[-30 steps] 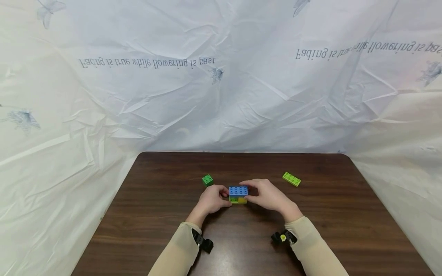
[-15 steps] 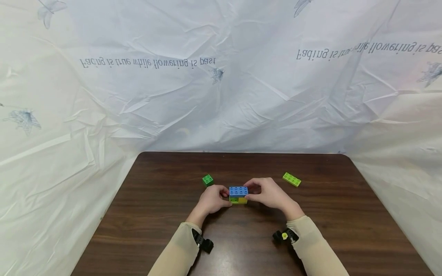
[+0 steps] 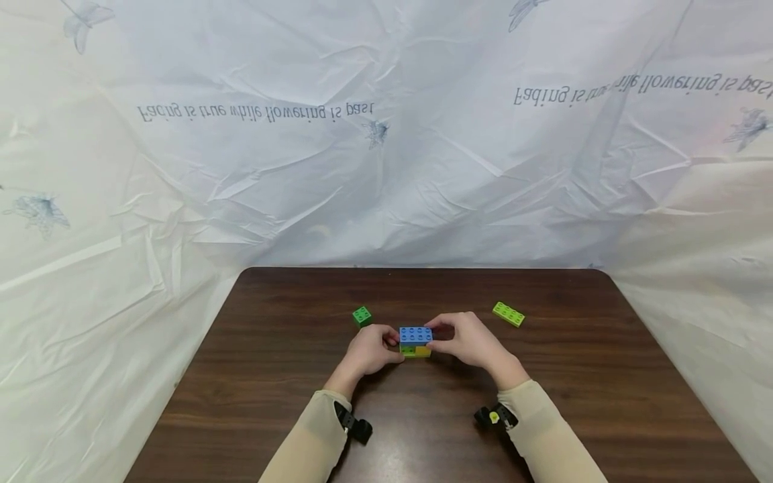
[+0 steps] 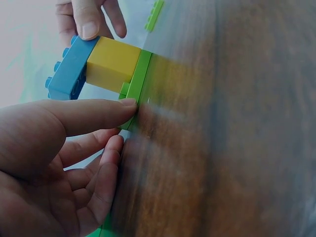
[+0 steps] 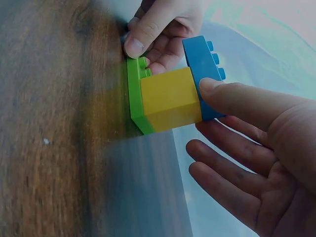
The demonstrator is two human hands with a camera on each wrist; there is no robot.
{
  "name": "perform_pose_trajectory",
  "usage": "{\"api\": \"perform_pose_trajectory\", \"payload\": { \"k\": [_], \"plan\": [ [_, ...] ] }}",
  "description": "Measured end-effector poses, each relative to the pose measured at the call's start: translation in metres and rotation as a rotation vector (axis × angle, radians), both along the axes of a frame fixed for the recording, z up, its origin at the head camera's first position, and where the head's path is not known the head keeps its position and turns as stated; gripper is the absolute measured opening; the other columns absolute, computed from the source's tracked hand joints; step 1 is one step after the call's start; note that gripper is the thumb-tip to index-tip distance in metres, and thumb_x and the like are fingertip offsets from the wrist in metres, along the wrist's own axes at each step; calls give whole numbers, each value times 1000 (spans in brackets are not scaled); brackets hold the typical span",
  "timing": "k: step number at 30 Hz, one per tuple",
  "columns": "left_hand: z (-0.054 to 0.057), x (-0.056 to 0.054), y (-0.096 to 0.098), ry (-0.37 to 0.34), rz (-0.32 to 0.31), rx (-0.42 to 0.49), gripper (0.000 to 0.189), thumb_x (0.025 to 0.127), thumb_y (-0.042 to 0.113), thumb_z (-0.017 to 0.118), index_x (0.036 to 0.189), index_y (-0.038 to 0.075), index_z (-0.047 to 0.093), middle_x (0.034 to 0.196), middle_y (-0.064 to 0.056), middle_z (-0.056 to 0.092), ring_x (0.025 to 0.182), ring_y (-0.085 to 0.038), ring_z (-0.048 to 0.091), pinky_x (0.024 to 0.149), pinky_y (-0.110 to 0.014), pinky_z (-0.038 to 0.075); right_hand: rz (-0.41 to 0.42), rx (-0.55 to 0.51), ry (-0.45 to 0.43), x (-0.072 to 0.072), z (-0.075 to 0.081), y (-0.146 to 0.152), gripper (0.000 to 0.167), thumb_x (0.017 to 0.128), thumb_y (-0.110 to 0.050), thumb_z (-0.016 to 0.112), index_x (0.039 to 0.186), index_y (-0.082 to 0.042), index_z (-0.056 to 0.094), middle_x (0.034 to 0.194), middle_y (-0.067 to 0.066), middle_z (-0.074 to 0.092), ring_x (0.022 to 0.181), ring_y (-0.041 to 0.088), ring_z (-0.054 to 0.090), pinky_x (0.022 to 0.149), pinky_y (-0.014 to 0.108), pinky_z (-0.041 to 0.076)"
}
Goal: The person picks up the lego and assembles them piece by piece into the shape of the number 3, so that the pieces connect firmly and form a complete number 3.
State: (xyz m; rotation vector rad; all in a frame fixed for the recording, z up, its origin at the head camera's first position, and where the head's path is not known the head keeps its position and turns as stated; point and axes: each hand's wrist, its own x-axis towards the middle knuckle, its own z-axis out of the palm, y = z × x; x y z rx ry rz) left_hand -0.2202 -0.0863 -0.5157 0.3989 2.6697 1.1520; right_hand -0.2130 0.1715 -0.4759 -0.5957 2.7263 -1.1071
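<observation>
In the head view, a small stack of toy building bricks stands near the middle of the table between both hands. A light green flat brick [image 4: 141,74] forms its base, a yellow brick [image 5: 170,94] sits on one half, and a blue brick [image 3: 415,335] lies across the top, overhanging the bare green studs. My left hand [image 3: 367,349] pinches the end of the green base between thumb and fingers. At the opposite end, my right hand [image 3: 471,341] grips the blue brick, thumb [image 5: 212,89] on its near side and index finger behind.
A darker green square brick [image 3: 362,316] lies behind the left hand. Farther right is a light green flat brick [image 3: 508,313]. The dark wooden table [image 3: 278,349] ends at a white printed plastic sheet [image 3: 386,201] behind it.
The right hand's fingers have shifted slightly to the right along the blue brick. The left hand and the stack keep their places.
</observation>
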Motion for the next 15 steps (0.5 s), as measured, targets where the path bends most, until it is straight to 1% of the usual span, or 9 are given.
{"api": "perform_pose_trajectory", "payload": {
  "k": [5, 11, 15],
  "plan": [
    [1, 0, -1, 11, -1, 5, 26, 85, 21, 93, 103, 14, 77, 94, 5, 69, 85, -13, 64, 83, -43, 55, -6, 1, 4, -1, -1, 0, 33, 96, -30, 85, 126, -21, 77, 119, -5, 74, 111, 18, 69, 91, 46, 58],
    [0, 0, 0, 12, -4, 8, 27, 84, 21, 94, 103, 13, 77, 94, 4, 69, 85, -13, 64, 83, -44, 55, 47, -42, 9, -3, -7, 4, 35, 98, -31, 83, 129, -19, 75, 122, -3, 73, 115, 21, 69, 94, 48, 58],
    [1, 2, 0, 12, -7, 12, 26, 84, 22, 93, 103, 13, 77, 94, 5, 69, 86, -14, 64, 83, -44, 55, 79, -80, 1, -3, -9, 6, 41, 99, -34, 81, 135, -16, 72, 128, 0, 72, 118, 23, 68, 96, 49, 57]
  ]
}}
